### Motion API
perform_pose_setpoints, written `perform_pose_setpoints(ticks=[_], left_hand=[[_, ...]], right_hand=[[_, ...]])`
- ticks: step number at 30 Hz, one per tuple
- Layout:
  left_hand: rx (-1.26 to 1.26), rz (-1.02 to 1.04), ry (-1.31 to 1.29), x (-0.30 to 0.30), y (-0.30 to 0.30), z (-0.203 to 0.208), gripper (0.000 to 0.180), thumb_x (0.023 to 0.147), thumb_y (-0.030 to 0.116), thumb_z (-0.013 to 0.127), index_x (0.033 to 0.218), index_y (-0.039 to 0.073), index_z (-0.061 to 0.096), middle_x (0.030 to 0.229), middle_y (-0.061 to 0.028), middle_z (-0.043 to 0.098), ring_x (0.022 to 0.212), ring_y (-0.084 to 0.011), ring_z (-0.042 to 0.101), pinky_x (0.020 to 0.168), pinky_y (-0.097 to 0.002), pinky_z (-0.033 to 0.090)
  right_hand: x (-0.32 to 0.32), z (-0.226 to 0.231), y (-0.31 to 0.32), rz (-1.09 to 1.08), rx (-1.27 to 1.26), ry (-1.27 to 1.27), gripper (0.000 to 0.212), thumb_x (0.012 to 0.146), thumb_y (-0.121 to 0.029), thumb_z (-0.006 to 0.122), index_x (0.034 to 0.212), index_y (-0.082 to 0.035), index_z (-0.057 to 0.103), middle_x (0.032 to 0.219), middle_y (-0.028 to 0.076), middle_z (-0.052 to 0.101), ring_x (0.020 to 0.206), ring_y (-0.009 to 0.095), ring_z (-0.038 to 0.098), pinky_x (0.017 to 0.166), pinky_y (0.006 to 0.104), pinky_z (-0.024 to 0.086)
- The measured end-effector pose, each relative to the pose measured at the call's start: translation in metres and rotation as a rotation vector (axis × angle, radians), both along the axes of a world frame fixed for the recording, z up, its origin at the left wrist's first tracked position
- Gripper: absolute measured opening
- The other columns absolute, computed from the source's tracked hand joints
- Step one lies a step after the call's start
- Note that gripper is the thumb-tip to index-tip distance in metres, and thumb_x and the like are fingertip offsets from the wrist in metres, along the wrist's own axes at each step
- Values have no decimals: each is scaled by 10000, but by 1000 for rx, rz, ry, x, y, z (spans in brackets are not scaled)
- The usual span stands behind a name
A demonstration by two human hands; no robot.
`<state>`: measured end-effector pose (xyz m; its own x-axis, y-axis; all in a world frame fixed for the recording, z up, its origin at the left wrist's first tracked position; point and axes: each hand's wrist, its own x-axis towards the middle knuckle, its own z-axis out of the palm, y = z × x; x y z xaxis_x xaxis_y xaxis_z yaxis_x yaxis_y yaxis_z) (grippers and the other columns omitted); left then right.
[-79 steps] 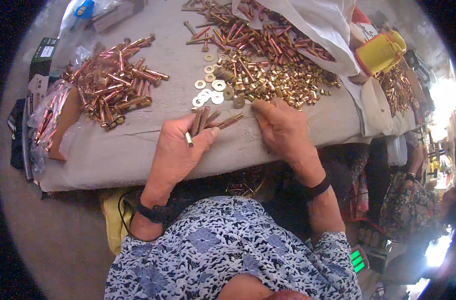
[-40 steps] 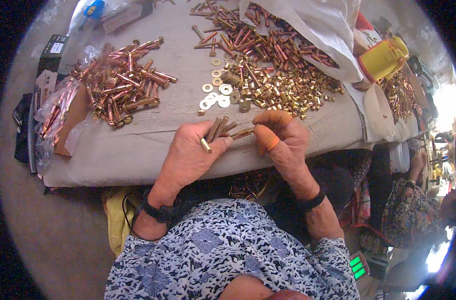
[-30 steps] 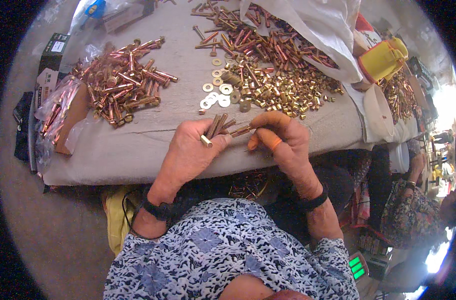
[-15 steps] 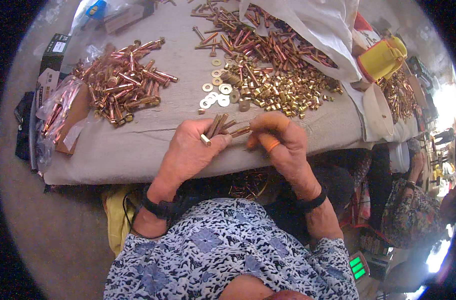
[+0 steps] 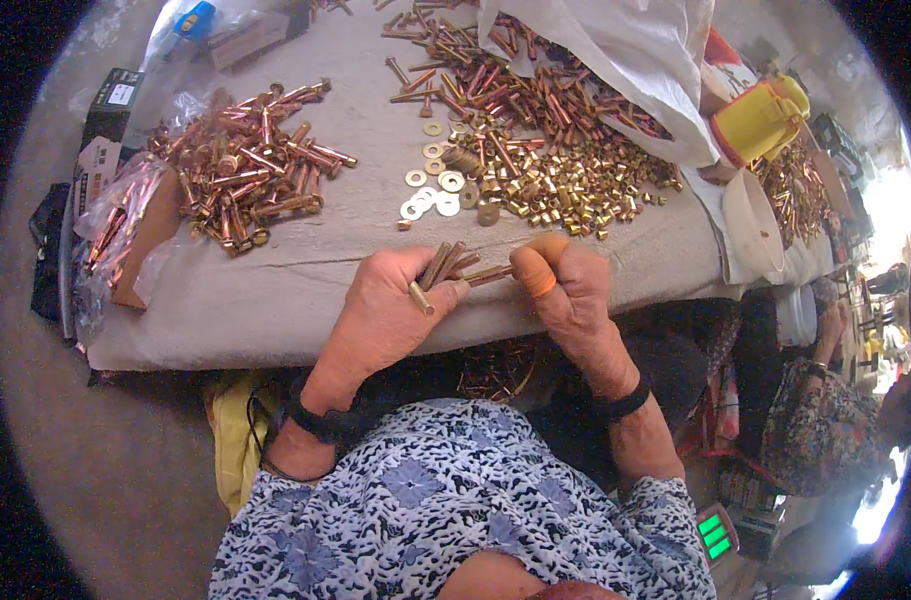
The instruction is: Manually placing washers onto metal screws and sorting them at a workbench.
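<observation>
Several brass-coloured bolts (image 5: pixel 438 268) are bunched in my left hand (image 5: pixel 380 310), fingers wrapped round them and shanks poking out at different angles. One bolt (image 5: pixel 488 275) points right, toward my right hand (image 5: pixel 573 300). Thumb and fingers of that hand, with orange covers on the fingertips, pinch its far end; whatever sits on that end is hidden. Both hands hover over the table's near edge. Just beyond them lie loose flat washers (image 5: pixel 437 190) and a heap of small gold sleeves or nuts (image 5: pixel 575 185).
Finished-looking bolts form a pile (image 5: pixel 250 175) on the left of the cloth-covered table (image 5: pixel 225 325). More bolts (image 5: pixel 535 95) spill from a white sack (image 5: pixel 645 70) at the back. A yellow container (image 5: pixel 755 125) and a white bowl (image 5: pixel 753 222) stand at right; an opened carton (image 5: pixel 147 240) at left.
My right fingers, blurred and slightly apart before, are now closed round the end of the right-pointing bolt. The bolts in my left hand have shifted a little.
</observation>
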<state>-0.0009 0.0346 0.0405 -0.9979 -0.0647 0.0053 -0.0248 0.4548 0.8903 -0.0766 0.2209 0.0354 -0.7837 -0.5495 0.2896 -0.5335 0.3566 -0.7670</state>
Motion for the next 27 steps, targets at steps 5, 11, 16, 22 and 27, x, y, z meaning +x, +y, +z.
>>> perform_pose_setpoints(ticks=[5,11,16,22,27], left_hand=[[35,50,-49,1,2,4,151,777,154,611,808,7,602,616,10,527,577,-65,455,522,-259,397],[76,16,-38,0,2,6,178,772,141,626,849,-20,614,566,-38,506,561,-60,428,510,-275,405],[101,19,12,0,5,-1,179,774,137,626,857,-21,618,562,-20,493,560,-57,416,501,-270,396],[129,41,-37,1,4,4,178,763,133,629,850,-23,618,554,-20,485,556,-60,417,499,-276,394],[62,27,90,0,7,-5,160,759,119,616,832,-23,618,543,-41,476,547,-67,420,499,-285,393]], right_hand=[[4,-7,-4,-24,-214,-143,202,831,-220,601,806,-21,624,657,115,590,595,165,570,518,318,432],[2,-4,2,-12,-122,-110,223,820,-240,616,808,-17,621,675,91,588,604,172,570,552,291,452],[-4,-6,5,-38,-13,-51,224,810,-235,624,784,-14,597,661,83,562,606,193,548,572,303,443],[2,-4,-8,-32,-277,8,211,796,-214,630,721,-26,570,664,96,542,625,216,527,575,335,420],[-2,-10,10,-96,110,-111,148,776,-151,625,854,-31,586,765,94,573,704,216,554,667,298,448]])
